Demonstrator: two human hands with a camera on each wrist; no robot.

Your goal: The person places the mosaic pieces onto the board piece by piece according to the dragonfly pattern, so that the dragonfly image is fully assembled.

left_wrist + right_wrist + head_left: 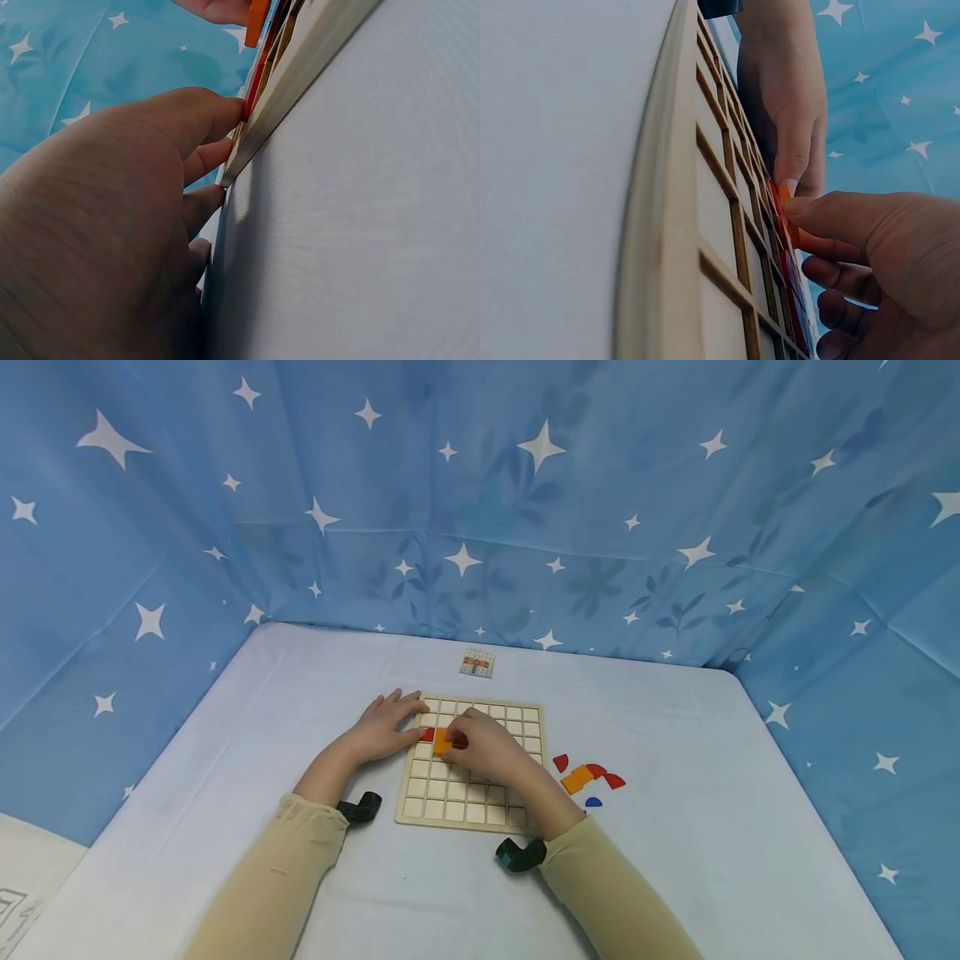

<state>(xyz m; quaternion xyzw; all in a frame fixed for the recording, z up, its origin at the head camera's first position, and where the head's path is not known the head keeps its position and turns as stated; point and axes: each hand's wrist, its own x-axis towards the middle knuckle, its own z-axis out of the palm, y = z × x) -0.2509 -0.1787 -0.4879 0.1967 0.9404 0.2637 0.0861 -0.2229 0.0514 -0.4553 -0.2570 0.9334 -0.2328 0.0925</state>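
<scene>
A wooden grid board (pixel 435 810) lies on the white table. My right hand (pixel 487 747) pinches an orange square tile (pixel 441 742) between thumb and forefinger, over the board's left part; in the left wrist view the tile (pixel 257 22) stands out above the grid. Beside it a red piece (pixel 427 735) sits in the leftmost column. My left hand (pixel 378 727) reaches in from the left with fingers spread at the board's edge, its thumb touching the red piece (pixel 253 94). Dark red pieces (pixel 460 742) show on the board, partly hidden under my right hand.
Right of the board lie loose pieces: a red quarter circle (pixel 561 762), more red ones, orange squares (pixel 572 783) and a blue half circle (pixel 593 802). A small pattern card (pixel 477 663) lies behind the board. A blue star-patterned curtain (pixel 480 510) borders the table.
</scene>
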